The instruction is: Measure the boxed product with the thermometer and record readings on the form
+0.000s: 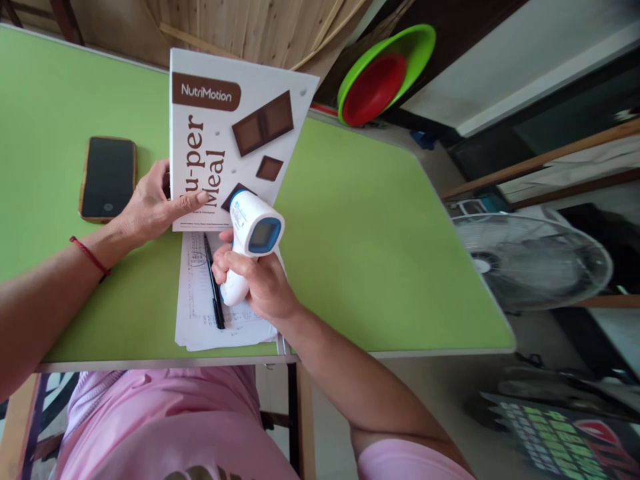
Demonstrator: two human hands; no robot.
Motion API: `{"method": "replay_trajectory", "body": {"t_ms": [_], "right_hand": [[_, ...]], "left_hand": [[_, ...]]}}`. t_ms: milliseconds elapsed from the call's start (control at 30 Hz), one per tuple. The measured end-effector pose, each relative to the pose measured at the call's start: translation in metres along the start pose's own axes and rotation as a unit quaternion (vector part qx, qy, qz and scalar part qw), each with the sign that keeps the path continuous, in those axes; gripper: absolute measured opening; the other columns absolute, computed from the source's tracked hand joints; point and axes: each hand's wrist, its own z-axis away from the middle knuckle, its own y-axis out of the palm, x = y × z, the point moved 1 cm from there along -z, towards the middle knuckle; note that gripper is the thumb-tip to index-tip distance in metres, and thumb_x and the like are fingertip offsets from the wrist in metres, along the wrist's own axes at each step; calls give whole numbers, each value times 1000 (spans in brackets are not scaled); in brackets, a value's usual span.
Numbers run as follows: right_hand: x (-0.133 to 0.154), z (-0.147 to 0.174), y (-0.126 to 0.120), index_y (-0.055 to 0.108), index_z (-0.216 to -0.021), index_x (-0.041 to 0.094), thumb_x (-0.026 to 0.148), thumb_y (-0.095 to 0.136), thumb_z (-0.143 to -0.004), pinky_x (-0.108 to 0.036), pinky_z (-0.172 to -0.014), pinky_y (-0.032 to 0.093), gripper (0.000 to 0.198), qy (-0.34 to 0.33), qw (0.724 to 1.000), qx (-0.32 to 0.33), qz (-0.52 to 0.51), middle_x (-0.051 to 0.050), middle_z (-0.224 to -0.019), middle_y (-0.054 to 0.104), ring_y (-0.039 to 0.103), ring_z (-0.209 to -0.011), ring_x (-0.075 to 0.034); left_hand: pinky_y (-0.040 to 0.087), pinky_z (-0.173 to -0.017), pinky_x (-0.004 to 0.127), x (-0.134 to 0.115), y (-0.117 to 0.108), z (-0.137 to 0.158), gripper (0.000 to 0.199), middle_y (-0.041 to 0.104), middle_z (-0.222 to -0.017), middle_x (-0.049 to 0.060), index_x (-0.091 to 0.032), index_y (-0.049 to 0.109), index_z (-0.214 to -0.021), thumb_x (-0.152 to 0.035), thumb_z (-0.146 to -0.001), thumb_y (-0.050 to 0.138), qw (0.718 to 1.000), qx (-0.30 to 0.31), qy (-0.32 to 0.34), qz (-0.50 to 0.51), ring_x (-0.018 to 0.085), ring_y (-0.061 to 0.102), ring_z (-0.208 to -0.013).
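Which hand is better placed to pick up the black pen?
Probably left. The right hand grips the white-and-blue infrared thermometer; the left hand only steadies the white NutriMotion box, near the black pen.

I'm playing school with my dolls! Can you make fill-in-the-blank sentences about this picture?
1. The right hand holds a white and blue ____.
2. The left hand steadies a box printed with pieces of ____.
3. The pen lies on a stack of ____.
4. The phone lies on a table coloured ____.

Missing words: thermometer; chocolate; papers; green
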Motion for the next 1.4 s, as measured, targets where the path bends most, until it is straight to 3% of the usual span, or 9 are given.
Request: {"method": "replay_trajectory", "body": {"t_ms": [133, 333, 633, 900, 967, 1100, 1267, 1400], "right_hand": [[6, 2, -2, 58, -111, 28, 47, 74, -84, -36, -69, 48, 37, 1, 1000, 29, 1, 6, -74, 60, 58, -68, -16], [10, 2, -1, 57, -103, 28, 50, 74, -92, -35, -67, 51, 29, -61, 997, 48, 3, 6, -75, 62, 61, -66, -15], [20, 0, -10, 57, -96, 27, 64, 85, -78, -31, -57, 54, 50, -77, 995, -62, 34, 7, -73, 60, 59, -60, -13], [29, 3, -25, 56, -94, 28, 69, 77, -82, -33, -57, 54, 48, -133, 977, -106, 128, 5, -73, 59, 58, -60, -15], [33, 4, -35, 59, -96, 28, 69, 74, -85, -34, -56, 53, 45, -158, 950, -152, 222, 3, -75, 60, 58, -62, -16], [40, 4, -55, 67, -104, 24, 61, 74, -84, -41, -69, 55, 43, -158, 846, -220, 458, -4, -88, 66, 65, -78, -24], [40, 1, -66, 70, -99, 22, 48, 75, -84, -39, -69, 50, 31, -42, 726, -212, 653, -8, -94, 69, 63, -79, -25], [40, -2, -67, 69, -93, 21, 46, 76, -87, -38, -68, 47, 27, 13, 678, -196, 708, -9, -92, 69, 61, -76, -24]], "left_hand": [[65, -78, 40, 1, 1, -1, 55, 78, -104, 7, -21, 71, -108, -68, -85, 85, 1000, 8, 12, 14, 29, 77, -93], [66, -81, 41, 2, 0, -1, 54, 80, -106, 8, -20, 71, -110, -65, -84, 88, 1000, 9, 5, 24, 30, 77, -97], [65, -88, 50, 8, 0, -1, 63, 79, -115, 10, -21, 71, -114, -68, -77, 92, 998, -3, -36, 53, 35, 77, -106], [58, -104, 58, 6, -11, -11, 70, 76, -126, 5, -26, 63, -123, -67, -74, 93, 996, -49, 3, 71, 36, 70, -123], [56, -107, 58, 11, -15, -11, 72, 75, -127, 3, -28, 59, -124, -63, -73, 96, 996, -68, 12, 59, 34, 68, -125], [55, -107, 59, 24, -18, -12, 72, 72, -128, 3, -31, 57, -126, -59, -73, 97, 995, -71, 37, 56, 34, 67, -124], [55, -108, 58, 32, -20, -17, 71, 70, -130, 5, -30, 57, -125, -63, -75, 95, 995, -61, 70, 30, 34, 66, -127], [55, -108, 58, 28, -21, -18, 73, 71, -130, 9, -28, 58, -127, -68, -76, 91, 997, -58, 40, 12, 38, 66, -130]]}}
